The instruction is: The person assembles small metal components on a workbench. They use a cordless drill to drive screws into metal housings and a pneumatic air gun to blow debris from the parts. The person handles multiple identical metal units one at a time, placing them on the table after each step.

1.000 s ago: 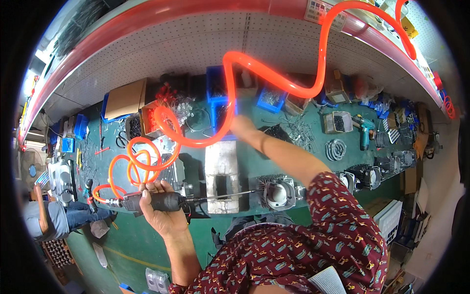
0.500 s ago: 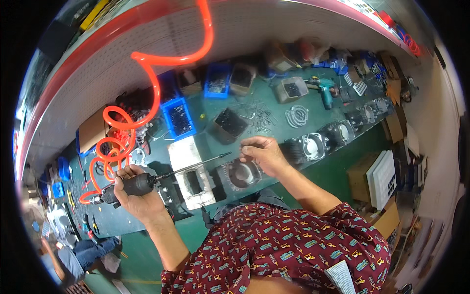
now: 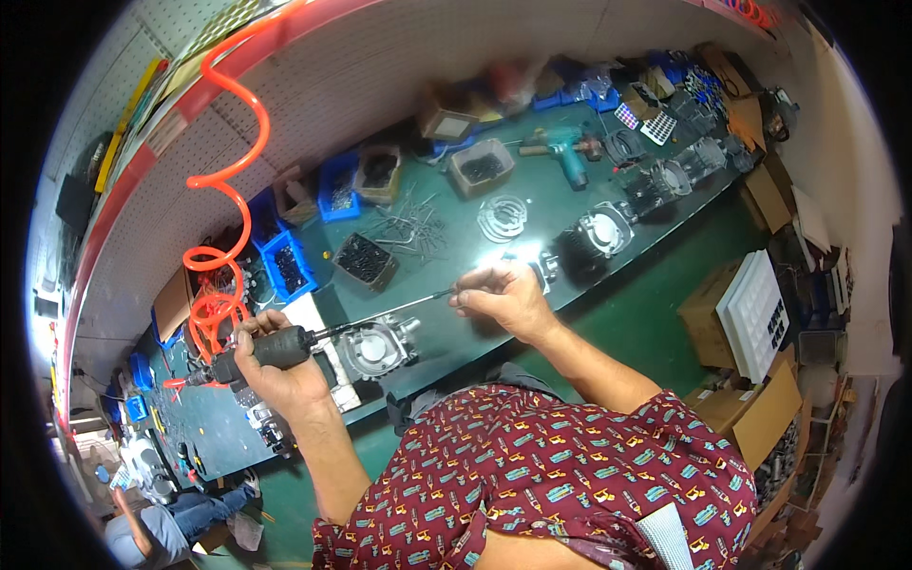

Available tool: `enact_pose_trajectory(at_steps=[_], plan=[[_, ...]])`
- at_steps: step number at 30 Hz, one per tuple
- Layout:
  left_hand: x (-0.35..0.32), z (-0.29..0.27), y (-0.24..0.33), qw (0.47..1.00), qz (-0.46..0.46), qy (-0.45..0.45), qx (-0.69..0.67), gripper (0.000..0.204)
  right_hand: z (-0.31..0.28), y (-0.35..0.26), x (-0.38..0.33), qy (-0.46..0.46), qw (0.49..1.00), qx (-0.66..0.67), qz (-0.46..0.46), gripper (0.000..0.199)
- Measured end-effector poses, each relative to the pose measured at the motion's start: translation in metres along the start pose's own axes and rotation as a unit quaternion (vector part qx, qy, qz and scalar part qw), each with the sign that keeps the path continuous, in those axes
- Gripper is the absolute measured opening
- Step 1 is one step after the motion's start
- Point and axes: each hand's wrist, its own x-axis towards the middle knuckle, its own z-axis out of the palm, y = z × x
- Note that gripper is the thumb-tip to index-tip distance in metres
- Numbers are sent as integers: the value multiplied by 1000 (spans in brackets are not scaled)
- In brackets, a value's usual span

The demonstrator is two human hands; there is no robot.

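The black cylindrical air screwdriver (image 3: 274,350) sits in the left hand (image 3: 293,382), fingers wrapped round its body, above the dark-green bench (image 3: 445,340). At the tip of its long thin steel bit (image 3: 380,314), the right hand's (image 3: 510,300) fingertips are close together, likely steadying it; from here I can't tell what they pinch. A coiled orange hose (image 3: 266,128) runs behind, presumably for air. Beyond, a blue plastic bin (image 3: 306,271) and a squarish translucent box (image 3: 385,275) hold small dark parts, probably kept within reach.
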Motion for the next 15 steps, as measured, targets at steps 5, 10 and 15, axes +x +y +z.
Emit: enact_pose_trajectory(at_steps=[5,10,15], plan=[[-39,21,-38,1000,-19,-1,-3,16,-43,-24,-26,-1,1000,-24,-10,20],[-54,27,-59,1000,-17,-3,12,15,-69,-26,-39,11,995,-84,-47,21],[-60,35,-68,999,-18,-26,23,15,-83,-30,-47,16,994,-93,-59,20]])
